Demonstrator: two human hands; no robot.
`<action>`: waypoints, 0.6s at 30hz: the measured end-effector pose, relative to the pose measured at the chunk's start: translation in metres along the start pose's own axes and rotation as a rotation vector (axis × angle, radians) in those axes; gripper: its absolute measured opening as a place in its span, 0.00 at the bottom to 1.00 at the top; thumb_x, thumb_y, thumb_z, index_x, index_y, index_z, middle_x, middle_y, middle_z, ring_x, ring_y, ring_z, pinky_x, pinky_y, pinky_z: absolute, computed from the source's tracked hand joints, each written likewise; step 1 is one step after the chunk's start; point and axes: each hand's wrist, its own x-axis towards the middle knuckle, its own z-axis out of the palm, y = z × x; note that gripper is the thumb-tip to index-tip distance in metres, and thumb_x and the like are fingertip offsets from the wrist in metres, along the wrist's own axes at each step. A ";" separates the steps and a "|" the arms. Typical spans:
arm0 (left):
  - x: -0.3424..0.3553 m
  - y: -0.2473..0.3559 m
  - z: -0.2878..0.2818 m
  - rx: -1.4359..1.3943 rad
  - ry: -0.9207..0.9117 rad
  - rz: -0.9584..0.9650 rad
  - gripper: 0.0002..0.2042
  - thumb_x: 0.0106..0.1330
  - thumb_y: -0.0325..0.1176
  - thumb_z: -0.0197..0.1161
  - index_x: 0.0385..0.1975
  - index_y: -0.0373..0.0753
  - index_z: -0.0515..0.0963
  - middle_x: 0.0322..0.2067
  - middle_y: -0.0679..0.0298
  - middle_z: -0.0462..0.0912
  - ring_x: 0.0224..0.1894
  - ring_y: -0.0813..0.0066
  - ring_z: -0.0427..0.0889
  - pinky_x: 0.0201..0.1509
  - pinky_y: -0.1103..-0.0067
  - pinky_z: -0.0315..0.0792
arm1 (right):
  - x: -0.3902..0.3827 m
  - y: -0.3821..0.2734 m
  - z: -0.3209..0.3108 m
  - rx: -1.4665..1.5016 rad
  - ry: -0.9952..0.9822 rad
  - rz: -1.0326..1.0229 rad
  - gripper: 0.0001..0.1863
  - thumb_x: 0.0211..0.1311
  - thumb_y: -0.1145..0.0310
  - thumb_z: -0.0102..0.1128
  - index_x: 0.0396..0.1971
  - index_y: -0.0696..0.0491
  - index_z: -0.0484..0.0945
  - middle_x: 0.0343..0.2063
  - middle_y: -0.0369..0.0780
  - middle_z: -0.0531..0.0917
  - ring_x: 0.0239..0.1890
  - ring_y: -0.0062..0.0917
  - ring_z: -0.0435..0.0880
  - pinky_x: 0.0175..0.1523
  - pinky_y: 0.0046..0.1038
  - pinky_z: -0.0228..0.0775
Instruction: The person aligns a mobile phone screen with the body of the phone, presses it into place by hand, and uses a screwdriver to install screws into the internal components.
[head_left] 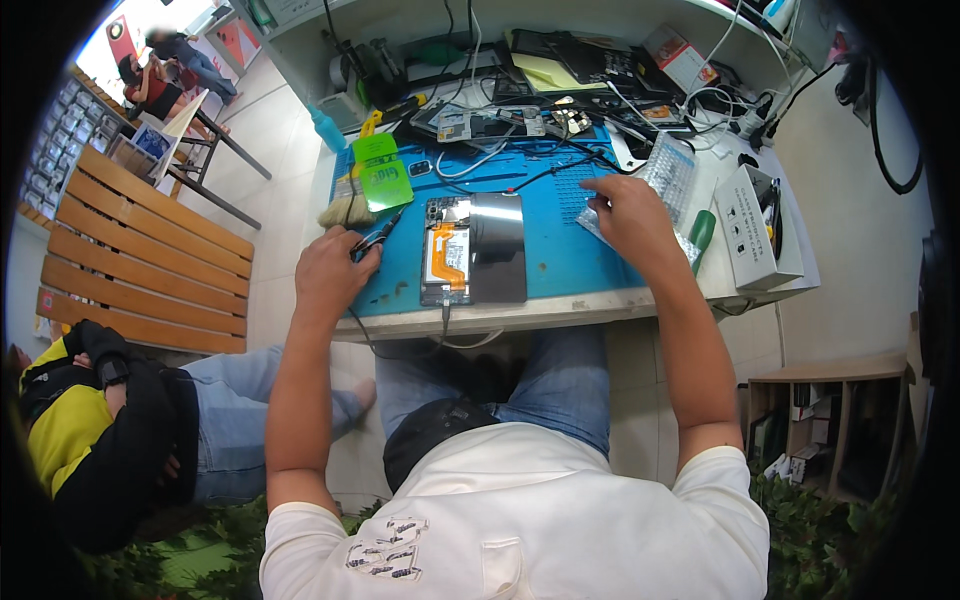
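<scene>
The opened phone (490, 255) was black, its ribbon cable (461, 264) orange, its battery (438, 262) whitish. Bright blue filled the mat (580, 262) — flecked with brown spots. The tool handle (703, 230) was deep green, the cards (387, 187) yellow-green, the brush bristles (342, 211) beige; black print patterned the white carton (765, 268).

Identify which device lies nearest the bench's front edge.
The opened device with the orange strip inside; the silver-grey device lies further back, in the clutter.
</scene>
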 end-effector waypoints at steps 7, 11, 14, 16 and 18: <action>0.019 -0.009 0.007 0.056 0.022 0.043 0.16 0.72 0.49 0.78 0.41 0.40 0.94 0.38 0.56 0.90 0.40 0.51 0.91 0.47 0.60 0.83 | 0.029 0.010 0.001 -0.091 -0.148 0.068 0.03 0.67 0.78 0.72 0.37 0.58 0.93 0.38 0.53 0.94 0.44 0.50 0.94 0.55 0.48 0.85; 0.017 0.000 0.006 0.018 0.067 0.043 0.17 0.75 0.50 0.76 0.44 0.40 0.93 0.39 0.56 0.90 0.39 0.52 0.91 0.45 0.62 0.83 | 0.035 0.003 -0.002 -0.075 -0.216 0.113 0.04 0.66 0.79 0.72 0.37 0.58 0.93 0.37 0.52 0.94 0.45 0.49 0.94 0.56 0.47 0.85; 0.006 0.017 0.005 -0.170 0.128 0.052 0.16 0.79 0.48 0.72 0.46 0.40 0.93 0.39 0.57 0.89 0.39 0.51 0.91 0.45 0.62 0.83 | 0.036 -0.002 -0.005 -0.090 -0.216 0.092 0.06 0.66 0.79 0.71 0.38 0.57 0.94 0.37 0.51 0.94 0.45 0.48 0.94 0.58 0.46 0.85; -0.001 0.025 0.009 -0.319 0.136 0.078 0.14 0.81 0.45 0.70 0.47 0.40 0.92 0.39 0.57 0.89 0.39 0.50 0.90 0.45 0.62 0.83 | 0.034 0.011 0.001 -0.111 -0.228 0.065 0.11 0.66 0.80 0.70 0.46 0.57 0.94 0.45 0.51 0.93 0.51 0.48 0.92 0.63 0.46 0.83; -0.007 0.028 0.016 -0.449 0.113 0.109 0.13 0.83 0.42 0.67 0.48 0.39 0.92 0.39 0.56 0.88 0.38 0.50 0.90 0.44 0.62 0.82 | 0.032 0.015 0.006 -0.145 -0.201 -0.002 0.17 0.67 0.80 0.69 0.54 0.56 0.92 0.54 0.51 0.91 0.58 0.47 0.89 0.68 0.45 0.82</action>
